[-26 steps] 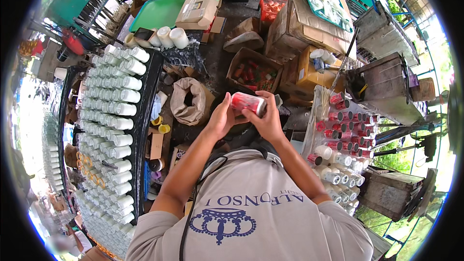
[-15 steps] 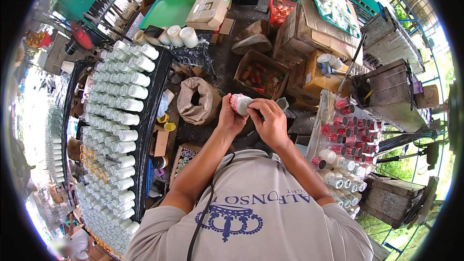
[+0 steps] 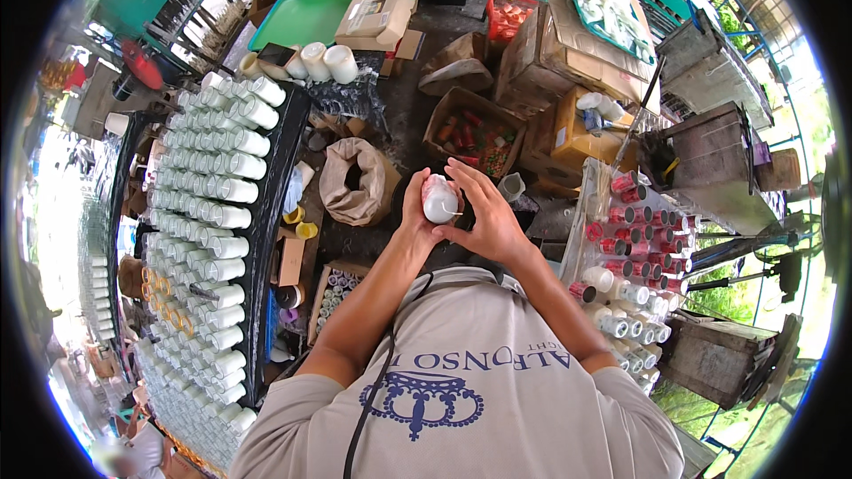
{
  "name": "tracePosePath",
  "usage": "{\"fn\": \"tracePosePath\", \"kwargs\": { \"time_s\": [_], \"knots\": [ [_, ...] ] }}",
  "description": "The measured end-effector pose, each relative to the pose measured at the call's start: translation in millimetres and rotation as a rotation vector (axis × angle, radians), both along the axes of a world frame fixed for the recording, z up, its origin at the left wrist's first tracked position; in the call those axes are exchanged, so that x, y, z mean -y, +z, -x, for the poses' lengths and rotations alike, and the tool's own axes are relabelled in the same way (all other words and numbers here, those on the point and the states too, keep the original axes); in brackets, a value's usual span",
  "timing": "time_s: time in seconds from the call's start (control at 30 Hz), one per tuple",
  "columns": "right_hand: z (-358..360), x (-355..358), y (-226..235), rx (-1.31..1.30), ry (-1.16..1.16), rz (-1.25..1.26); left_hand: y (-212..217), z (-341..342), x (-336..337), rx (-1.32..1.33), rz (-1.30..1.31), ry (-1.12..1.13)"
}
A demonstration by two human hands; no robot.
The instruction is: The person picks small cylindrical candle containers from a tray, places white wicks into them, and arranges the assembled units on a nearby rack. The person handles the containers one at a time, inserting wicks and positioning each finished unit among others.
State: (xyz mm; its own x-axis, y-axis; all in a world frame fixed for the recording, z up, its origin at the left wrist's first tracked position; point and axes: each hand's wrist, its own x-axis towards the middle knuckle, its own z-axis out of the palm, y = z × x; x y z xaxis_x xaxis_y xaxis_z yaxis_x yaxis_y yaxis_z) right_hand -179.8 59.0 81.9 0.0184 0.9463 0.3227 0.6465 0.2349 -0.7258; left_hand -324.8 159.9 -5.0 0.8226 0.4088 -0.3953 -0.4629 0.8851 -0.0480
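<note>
1. Right hand (image 3: pixel 490 223) has moved off its pinch at the candle's white end, seen half a second ago; its fingers now extend, with the thumb spread well away from them.
2. Red-and-white candle (image 3: pixel 439 202) has turned as well: its white end now faces back toward the wearer, with a thin white wick (image 3: pixel 457 213) sticking out sideways.
3. Left hand (image 3: pixel 415 215) holds the candle, fingers closed around its left side. Position: in front of the chest, between both palms.
4. Right hand: wide, cupped beside the candle. Contact of its fingertips with the candle is too small to make out at this scale.
5. Beyond the hands: brown paper sack (image 3: pixel 335 200), mouth gaping, to the left; cardboard box (image 3: pixel 434 135) of red and green pieces straight ahead.
6. Left side: rows of white-filled cups (image 3: pixel 241 166) on a dark rack. Right side: red cups (image 3: pixel 619 213) lying beside white ones.
</note>
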Motion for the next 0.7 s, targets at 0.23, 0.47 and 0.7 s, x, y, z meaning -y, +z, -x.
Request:
{"fn": "tracePosePath", "kwargs": {
  "time_s": [0.23, 0.47, 0.7],
  "knots": [
    [-14.7, -27.1, 30.8, 0.039, 0.276, -0.034, -14.0, -2.1, 14.4, -0.080, -0.336, -0.107],
    [-15.2, -39.2, 13.3, -0.510, 0.110, 0.044, 20.9, -22.4, 39.3, -0.532, -0.785, 0.219],
    [-6.0, -49.3, 37.0, -0.272, -0.044, -0.145, 80.3, -12.6, 39.4, -0.552, -1.563, 0.510]
  ]
}}
